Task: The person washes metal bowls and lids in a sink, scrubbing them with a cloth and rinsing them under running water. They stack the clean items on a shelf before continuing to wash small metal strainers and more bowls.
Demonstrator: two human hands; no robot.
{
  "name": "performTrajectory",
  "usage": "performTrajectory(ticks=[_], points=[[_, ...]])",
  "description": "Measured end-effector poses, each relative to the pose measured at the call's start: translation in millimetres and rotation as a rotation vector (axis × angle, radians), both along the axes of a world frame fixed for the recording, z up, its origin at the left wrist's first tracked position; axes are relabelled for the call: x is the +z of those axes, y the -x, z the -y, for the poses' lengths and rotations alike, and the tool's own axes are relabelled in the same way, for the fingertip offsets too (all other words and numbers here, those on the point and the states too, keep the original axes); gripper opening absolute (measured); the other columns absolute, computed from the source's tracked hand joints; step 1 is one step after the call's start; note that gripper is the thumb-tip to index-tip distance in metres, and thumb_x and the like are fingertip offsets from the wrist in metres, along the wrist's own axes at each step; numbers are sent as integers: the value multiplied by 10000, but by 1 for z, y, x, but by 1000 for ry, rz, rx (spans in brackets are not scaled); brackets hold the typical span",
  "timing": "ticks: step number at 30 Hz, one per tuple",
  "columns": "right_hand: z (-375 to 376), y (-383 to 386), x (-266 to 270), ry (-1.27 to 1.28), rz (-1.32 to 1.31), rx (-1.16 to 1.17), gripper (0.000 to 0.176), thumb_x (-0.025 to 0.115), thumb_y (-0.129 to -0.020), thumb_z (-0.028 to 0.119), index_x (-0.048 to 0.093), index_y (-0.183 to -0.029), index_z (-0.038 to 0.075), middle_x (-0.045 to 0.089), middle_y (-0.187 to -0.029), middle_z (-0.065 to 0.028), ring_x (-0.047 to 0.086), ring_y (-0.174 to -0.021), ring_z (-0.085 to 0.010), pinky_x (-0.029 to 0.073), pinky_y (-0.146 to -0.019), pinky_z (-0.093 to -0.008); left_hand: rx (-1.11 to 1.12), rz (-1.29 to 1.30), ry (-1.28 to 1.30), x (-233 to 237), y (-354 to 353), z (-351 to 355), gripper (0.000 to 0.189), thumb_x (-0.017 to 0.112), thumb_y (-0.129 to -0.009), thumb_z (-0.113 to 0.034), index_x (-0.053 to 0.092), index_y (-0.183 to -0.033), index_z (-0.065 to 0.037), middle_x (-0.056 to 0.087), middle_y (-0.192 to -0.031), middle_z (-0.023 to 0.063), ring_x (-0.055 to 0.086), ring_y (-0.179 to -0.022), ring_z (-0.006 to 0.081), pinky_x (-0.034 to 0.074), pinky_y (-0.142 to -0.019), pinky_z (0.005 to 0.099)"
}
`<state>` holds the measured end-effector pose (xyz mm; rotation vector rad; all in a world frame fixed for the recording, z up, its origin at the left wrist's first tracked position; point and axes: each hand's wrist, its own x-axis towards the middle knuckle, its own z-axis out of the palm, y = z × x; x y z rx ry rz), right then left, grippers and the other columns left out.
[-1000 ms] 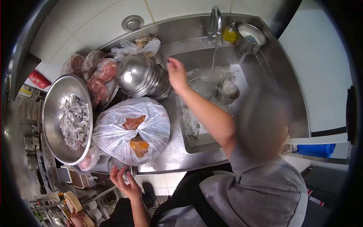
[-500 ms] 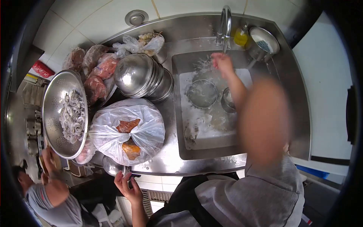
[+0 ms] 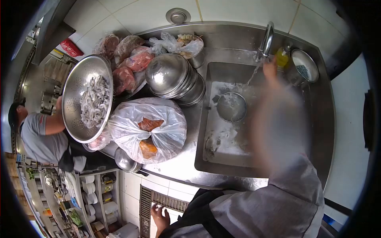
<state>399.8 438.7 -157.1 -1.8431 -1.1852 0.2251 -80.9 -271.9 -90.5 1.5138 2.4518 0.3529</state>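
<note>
My right hand [image 3: 270, 68] is up at the base of the faucet [image 3: 268, 39], its fingers closed against the side where the handle would be. A thin stream of water runs from the spout beside it. My forearm is blurred and covers the sink's right part. Below, in the steel sink [image 3: 202, 119], a round metal bowl [image 3: 231, 107] sits in cloudy, foamy water. My left hand [image 3: 159, 218] hangs low over the floor in front of the counter, fingers spread and holding nothing.
Left of the sink stand stacked steel bowls [image 3: 166, 75], a tied plastic bag [image 3: 170, 119], bagged meat [image 3: 137, 61] and a colander [image 3: 71, 115] of pale sliced strips. Yellow soap [image 3: 282, 57] and a pot [image 3: 315, 65] stand behind the sink. A co-worker [image 3: 43, 135] is at left.
My right hand has gone from the running water to the faucet's base. My left hand has dropped away from the counter edge. The view has shifted, and the water stream looks thinner.
</note>
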Motion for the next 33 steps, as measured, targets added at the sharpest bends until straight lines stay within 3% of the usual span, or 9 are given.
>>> performTrajectory(ticks=[3, 6, 8, 9, 14, 25, 27, 31, 33], points=[[56, 78, -34, 0, -425, -79, 680, 577, -924, 299, 268, -1429, -34, 284, -1490, -245, 301, -1376, -351, 256, -1132, -411, -152, -56, -274, 45, -11, -119, 327, 674, -733, -12, 624, -1055, -42, 490, -1178, 222, 500, -1092, 389, 432, -915, 464], [124, 198, -17, -35, -853, 88, 617, 597, -919, 283, 324, -1376, -29, 556, -1171, -165, 526, -1120, -293, 405, -980, -381, -383, -99, -545, 112, -19, -252, 426, 618, -742, 38, 562, -1164, 48, 537, -1185, 226, 502, -1114, 397, 398, -978, 445], [127, 248, -22, 93, -787, 291, 559, 591, -919, 389, 482, -1268, -34, 648, -1046, -190, 609, -1017, -316, 460, -881, -406, -396, -82, -723, 142, -21, -344, 301, 563, -860, -2, 562, -1159, 31, 547, -1184, 194, 510, -1134, 341, 391, -991, 416], [119, 269, -37, 132, -807, 337, 542, 581, -922, 422, 541, -1210, -35, 665, -1025, -204, 626, -997, -326, 469, -853, -417, -271, 328, -824, 144, -25, -391, 290, 565, -870, -17, 554, -1156, 29, 538, -1142, 174, 535, -1070, 290, 419, -949, 376], [128, 289, 1, 330, -720, 307, 389, 538, -963, 329, 602, -1109, -26, 656, -1075, -185, 612, -1034, -302, 463, -872, -375, -141, 736, -577, 89, 39, -559, 459, 480, -993, -315, 458, -1329, -3, 483, -1347, 139, 470, -1223, 238, 351, -1030, 323], [141, 276, 0, 243, -629, 308, 348, 513, -954, 272, 606, -1025, -56, 662, -956, -244, 637, -907, -385, 487, -779, -434, -147, 832, -468, 85, -7, -553, 651, 572, -927, -451, 384, -1382, -25, 503, -1284, 246, 515, -1139, 294, 375, -1005, 348], [142, 269, 9, 469, -1091, 248, 359, 484, -957, 270, 608, -1013, -63, 661, -929, -217, 639, -875, -344, 488, -758, -431, -195, 726, -494, 81, -7, -560, 627, 577, -924, -445, 403, -1384, -57, 505, -1255, 241, 520, -1094, 280, 393, -978, 349], [143, 269, 8, 217, -1584, 53, 387, 441, -964, 289, 584, -1032, -64, 635, -943, -136, 594, -878, -238, 483, -737, -402, -4, 728, -275, 87, -17, -563, 721, 446, -905, -617, 380, -1428, -125, 403, -1384, 273, 407, -1263, 367, 300, -1077, 395], [151, 264, 13, 253, -1477, 9, 425, 446, -977, 350, 581, -1042, -48, 627, -962, -107, 573, -877, -206, 481, -740, -391, -33, 764, -228, 89, -17, -568, 756, 433, -906, -616, 353, -1436, -83, 404, -1402, 236, 383, -1295, 357, 273, -1091, 384]])
